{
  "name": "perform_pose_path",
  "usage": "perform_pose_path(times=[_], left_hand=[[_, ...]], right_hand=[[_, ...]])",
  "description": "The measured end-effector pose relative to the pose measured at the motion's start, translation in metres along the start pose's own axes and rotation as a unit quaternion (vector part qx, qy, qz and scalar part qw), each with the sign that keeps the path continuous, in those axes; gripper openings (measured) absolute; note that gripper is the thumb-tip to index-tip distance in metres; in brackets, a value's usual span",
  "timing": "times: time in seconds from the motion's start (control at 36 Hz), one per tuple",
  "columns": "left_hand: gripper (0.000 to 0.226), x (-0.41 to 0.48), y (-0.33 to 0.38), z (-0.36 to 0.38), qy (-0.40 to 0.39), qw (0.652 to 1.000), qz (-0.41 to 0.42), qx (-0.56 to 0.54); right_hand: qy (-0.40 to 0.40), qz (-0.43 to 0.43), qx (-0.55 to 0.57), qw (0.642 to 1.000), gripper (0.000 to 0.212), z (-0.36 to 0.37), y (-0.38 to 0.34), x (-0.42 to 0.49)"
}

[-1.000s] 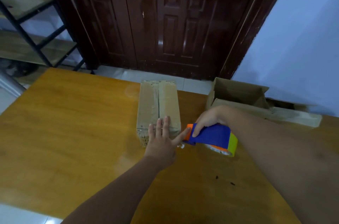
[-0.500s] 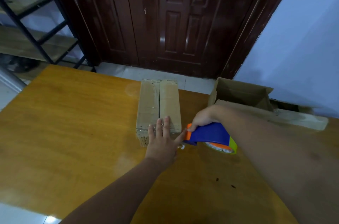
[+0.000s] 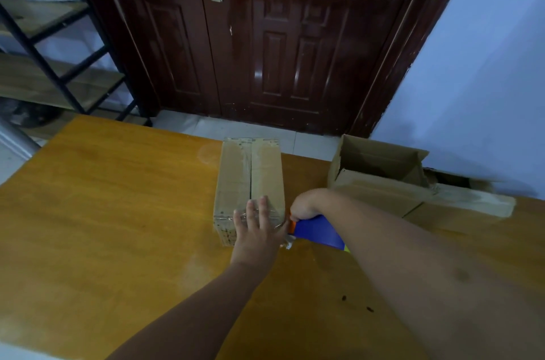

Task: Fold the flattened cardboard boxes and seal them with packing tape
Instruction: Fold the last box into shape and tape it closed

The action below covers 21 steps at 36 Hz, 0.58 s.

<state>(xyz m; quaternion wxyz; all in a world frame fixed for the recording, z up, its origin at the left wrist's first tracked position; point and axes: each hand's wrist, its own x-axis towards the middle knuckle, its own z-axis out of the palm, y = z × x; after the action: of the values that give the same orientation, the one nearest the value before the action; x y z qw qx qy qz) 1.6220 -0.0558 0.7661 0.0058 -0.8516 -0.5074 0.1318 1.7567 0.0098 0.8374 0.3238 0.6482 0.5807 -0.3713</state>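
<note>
On the surface (image 3: pixel 103 212), the open carton (image 3: pixel 380 171) at right looks unsealed — work left. The folded cardboard box (image 3: pixel 250 176) at centre has flaps closed, tape across its near end. Left hand (image 3: pixel 256 230) presses flat there, fingers straight; right hand (image 3: pixel 303 204) grips the tape dispenser (image 3: pixel 318 232) just beside.

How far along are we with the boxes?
Done: the middle box is folded, flaps shut. In hand: the left hand presses tape across its near end; the right hand grips the tape dispenser at that corner. Left: the open box on the right, not yet sealed.
</note>
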Motion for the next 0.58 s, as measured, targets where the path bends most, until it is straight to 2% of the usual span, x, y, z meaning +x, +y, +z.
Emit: perform_pose_path(times=[0.03, 0.06, 0.11, 0.17, 0.22, 0.31, 0.44, 0.53, 0.58], left_hand=[[0.065, -0.001, 0.0, 0.0, -0.002, 1.0, -0.002, -0.006], [0.065, -0.001, 0.0, 0.003, 0.003, 1.0, 0.003, -0.01], [0.075, -0.004, -0.002, 0.008, 0.009, 1.0, 0.003, -0.014], [0.089, -0.004, -0.003, 0.015, 0.014, 1.0, 0.004, 0.006], [0.094, -0.003, -0.003, 0.017, 0.02, 1.0, 0.004, 0.012], [0.099, -0.001, -0.001, 0.017, 0.042, 0.999, 0.007, -0.004], [0.089, 0.003, 0.0, 0.014, 0.055, 0.998, -0.024, -0.027], [0.072, 0.006, 0.001, 0.006, 0.029, 0.999, -0.034, -0.027], [0.069, 0.006, 0.001, 0.002, 0.014, 0.999, -0.033, -0.022]], right_hand=[[0.02, 0.017, -0.033, 0.999, 0.019, 0.002, 0.001, 0.006], [0.075, 0.046, -0.065, 0.994, 0.019, 0.008, 0.007, 0.01], [0.114, 0.11, -0.087, 0.984, 0.023, 0.027, 0.023, 0.013], [0.065, 0.096, -0.044, 0.992, 0.034, 0.045, 0.043, 0.024], [0.014, 0.08, -0.005, 0.997, 0.043, 0.06, 0.056, 0.031], [0.029, 0.064, 0.052, 0.996, 0.045, 0.071, 0.062, 0.034], [0.115, 0.038, 0.207, 0.971, 0.04, 0.067, 0.06, 0.029], [0.167, 0.051, 0.194, 0.965, 0.049, 0.067, 0.062, 0.026], [0.219, 0.064, 0.154, 0.961, 0.053, 0.071, 0.062, 0.022]])
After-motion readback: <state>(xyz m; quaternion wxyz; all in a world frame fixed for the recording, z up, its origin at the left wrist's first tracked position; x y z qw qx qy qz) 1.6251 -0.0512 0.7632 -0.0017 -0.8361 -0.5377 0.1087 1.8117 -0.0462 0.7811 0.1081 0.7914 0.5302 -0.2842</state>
